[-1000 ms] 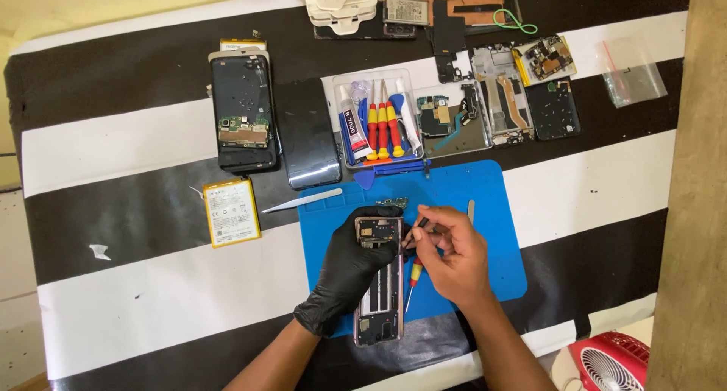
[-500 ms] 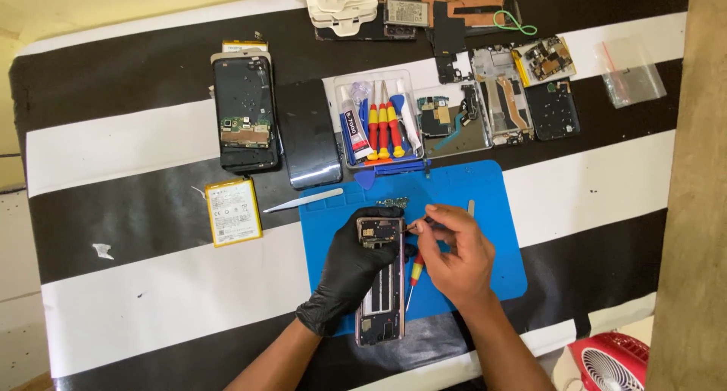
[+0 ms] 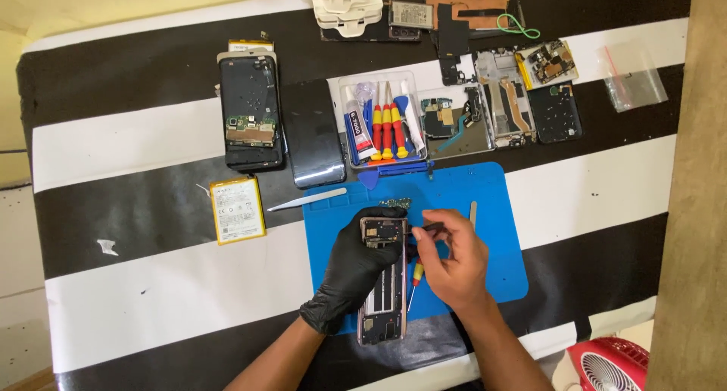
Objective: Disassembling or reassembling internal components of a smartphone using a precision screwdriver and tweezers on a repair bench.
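Your black-and-white striped table cover (image 3: 151, 285) fills the view, and on it lies the blue work mat (image 3: 485, 202) where you're busy. To the upper left sits a dark opened phone (image 3: 251, 111) with its board showing, a black back panel (image 3: 313, 132) just beside it, and a yellow-edged battery (image 3: 237, 209) below them. Along the top right there's a spread of phone frames and circuit boards (image 3: 500, 96), with a clear plastic bag (image 3: 636, 88) off to the right. A clear tray of red-and-yellow screwdrivers (image 3: 386, 122) stands just above the mat, and silver tweezers (image 3: 307, 201) lie across its left edge. Now the centre: the opened phone (image 3: 382, 285) rests on the mat, internals up, and your gloved left hand (image 3: 360, 266) is wrapped over its upper half, fingers curled down on it. Your bare right hand (image 3: 450, 258) is just beside it, fingers pinched on a thin dark tool (image 3: 428, 227) aimed at the phone's top. A red-and-yellow screwdriver (image 3: 416, 274) lies under that hand.
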